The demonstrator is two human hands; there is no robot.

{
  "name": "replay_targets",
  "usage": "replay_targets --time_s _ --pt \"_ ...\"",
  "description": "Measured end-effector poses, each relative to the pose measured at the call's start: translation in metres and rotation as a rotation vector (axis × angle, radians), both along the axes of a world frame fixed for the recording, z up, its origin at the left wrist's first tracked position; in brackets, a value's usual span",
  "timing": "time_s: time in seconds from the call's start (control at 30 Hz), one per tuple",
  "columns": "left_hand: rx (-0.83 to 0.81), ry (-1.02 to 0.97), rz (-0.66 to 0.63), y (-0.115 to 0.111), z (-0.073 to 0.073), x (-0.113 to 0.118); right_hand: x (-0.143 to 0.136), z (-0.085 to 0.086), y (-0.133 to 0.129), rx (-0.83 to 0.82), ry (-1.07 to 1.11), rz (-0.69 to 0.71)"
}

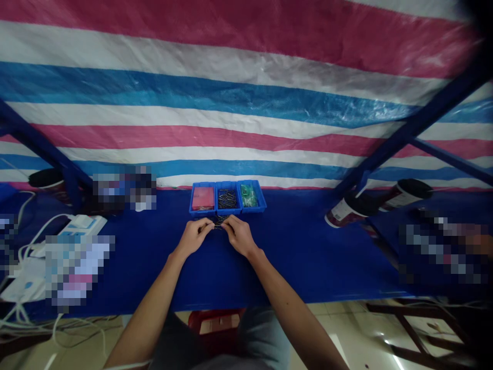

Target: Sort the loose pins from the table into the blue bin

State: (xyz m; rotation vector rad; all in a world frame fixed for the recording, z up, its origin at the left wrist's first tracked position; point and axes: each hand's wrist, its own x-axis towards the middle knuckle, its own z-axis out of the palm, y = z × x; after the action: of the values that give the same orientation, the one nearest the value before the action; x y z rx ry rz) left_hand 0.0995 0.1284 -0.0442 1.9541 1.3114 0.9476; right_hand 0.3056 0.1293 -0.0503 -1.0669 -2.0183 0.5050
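Note:
Three small blue bins stand side by side near the back of the blue table. The left bin [190,205] holds a flat pink item, the middle bin [228,210] many thin dark pieces, the right bin [260,201] green and clear items. Just in front of them, a small pile of thin dark pieces [218,221] lies between my hands. My left hand [195,235] is closed at the pile's left side, thumb and finger together. Opposite it, my right hand [239,235] has its fingers pressed together at the pile's right side. What either hand pinches is too small to name.
Cables and a white power strip [82,226] lie at the left. A dark-lidded cup [344,211] stands at the right, with another behind it. Blue metal posts rise on both sides before a striped sheet [231,123]. The table's front edge [308,299] is near my forearms.

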Motion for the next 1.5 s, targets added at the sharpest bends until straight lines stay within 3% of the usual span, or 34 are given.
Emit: replay_targets --time_s 0.53,1.5 --pt "-0.023 -0.036 0.001 0.0 0.0 0.0 -0.003 -0.005 0.0 0.013 0.154 -0.023" --pt "-0.025 0.014 -0.053 0.0 -0.002 0.003 -0.009 -0.011 0.0 0.071 0.103 0.039"
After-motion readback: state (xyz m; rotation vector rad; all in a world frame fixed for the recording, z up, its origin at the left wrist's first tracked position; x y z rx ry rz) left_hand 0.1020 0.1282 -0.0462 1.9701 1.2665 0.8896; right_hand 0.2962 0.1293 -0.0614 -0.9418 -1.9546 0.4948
